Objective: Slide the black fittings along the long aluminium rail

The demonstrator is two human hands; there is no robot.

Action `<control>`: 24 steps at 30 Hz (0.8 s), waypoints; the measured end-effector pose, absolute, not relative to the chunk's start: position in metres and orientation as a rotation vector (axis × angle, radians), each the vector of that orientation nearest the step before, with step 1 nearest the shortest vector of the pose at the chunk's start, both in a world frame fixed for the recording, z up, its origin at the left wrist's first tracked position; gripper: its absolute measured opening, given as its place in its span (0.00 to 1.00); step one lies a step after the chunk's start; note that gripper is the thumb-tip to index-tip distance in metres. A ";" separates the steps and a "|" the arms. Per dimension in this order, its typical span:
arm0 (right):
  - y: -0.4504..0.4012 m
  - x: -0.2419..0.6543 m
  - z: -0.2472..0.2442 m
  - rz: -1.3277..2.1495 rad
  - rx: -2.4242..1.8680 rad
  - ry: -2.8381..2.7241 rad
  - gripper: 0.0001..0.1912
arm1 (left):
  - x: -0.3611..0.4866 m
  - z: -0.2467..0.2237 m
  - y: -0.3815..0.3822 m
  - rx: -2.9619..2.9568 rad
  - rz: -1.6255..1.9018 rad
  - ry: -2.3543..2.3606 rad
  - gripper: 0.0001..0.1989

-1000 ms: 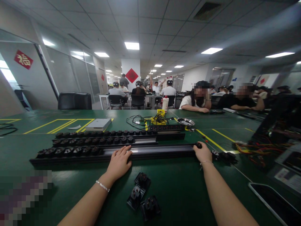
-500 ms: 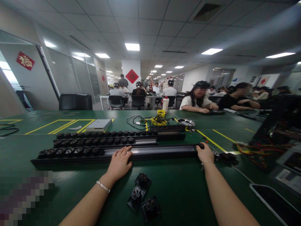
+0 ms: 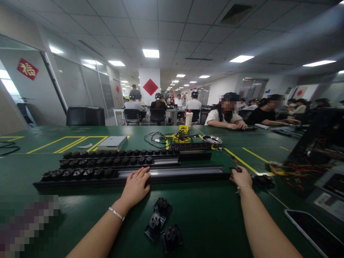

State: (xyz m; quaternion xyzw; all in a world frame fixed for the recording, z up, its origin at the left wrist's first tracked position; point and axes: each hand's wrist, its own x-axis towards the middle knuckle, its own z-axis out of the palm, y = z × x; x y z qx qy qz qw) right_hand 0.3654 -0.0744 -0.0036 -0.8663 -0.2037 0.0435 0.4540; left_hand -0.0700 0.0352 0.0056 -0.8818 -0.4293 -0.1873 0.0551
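My left hand [image 3: 137,182] lies with fingers stretched over the front black power track [image 3: 182,173], touching its bare silvery channel. Round black socket modules [image 3: 88,173] sit in a row on that track's left part. Just past the track's right end, my right hand [image 3: 242,177] is closed around a small black socket module [image 3: 237,169], mostly hidden by the fingers. More dark modules [image 3: 264,181] lie to the right of this hand. Between my forearms, three loose black modules [image 3: 163,222] rest on the table, copper-coloured contacts showing on them.
Behind the front track lie further tracks with modules [image 3: 107,162]. Beyond them are a grey box [image 3: 113,142], a yellow bin with black cables [image 3: 182,135] and a metal bowl [image 3: 212,139]. A phone [image 3: 314,231] and wired equipment [image 3: 328,193] occupy the right side. People sit across the table.
My right hand has moved right, off the end of the front track, with the black socket module in its fingers. My left hand stays in place on the track.
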 end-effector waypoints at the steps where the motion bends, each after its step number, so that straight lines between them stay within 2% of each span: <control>1: -0.076 0.366 -0.003 0.171 -2.105 -0.472 0.26 | -0.070 0.005 0.035 -2.676 -0.568 -1.305 0.19; 3: -0.079 0.364 0.000 0.215 -2.113 -0.429 0.26 | -0.071 0.005 0.035 -2.675 -0.566 -1.310 0.19; 8: -0.087 0.357 0.011 0.027 -2.382 -0.443 0.24 | -0.071 0.005 0.035 -2.676 -0.572 -1.310 0.21; 15: -0.097 0.352 0.017 0.092 -2.565 -0.435 0.26 | -0.072 0.004 0.036 -2.700 -0.579 -1.311 0.24; 19: -0.104 0.354 0.019 0.139 -2.625 -0.454 0.28 | -0.079 0.007 0.038 -2.686 -0.676 -1.256 0.20; 24: -0.109 0.359 0.018 0.125 -2.680 -0.455 0.28 | -0.096 0.018 0.041 -2.204 -0.911 -1.516 0.19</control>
